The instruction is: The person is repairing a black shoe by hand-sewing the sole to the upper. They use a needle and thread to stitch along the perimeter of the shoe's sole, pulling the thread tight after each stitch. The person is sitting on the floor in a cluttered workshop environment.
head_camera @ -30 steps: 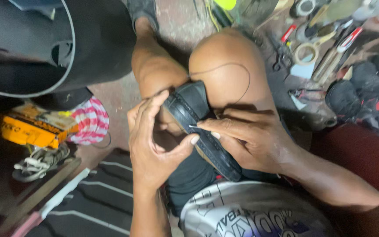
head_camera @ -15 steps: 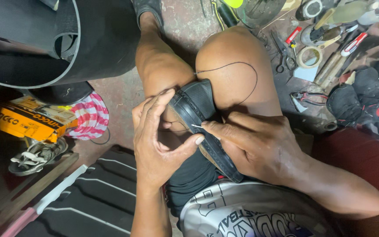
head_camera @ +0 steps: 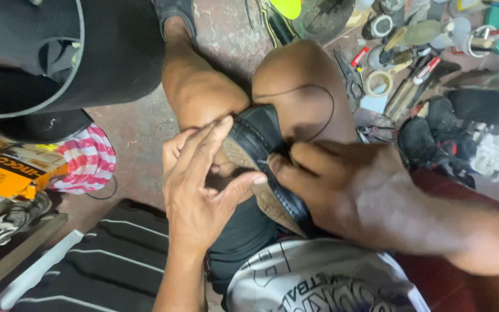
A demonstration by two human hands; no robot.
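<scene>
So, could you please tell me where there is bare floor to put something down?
Bare floor lies between the black drum, the striped cloth and the left leg. Right of the knee it is crowded with tools and tape rolls.
</scene>
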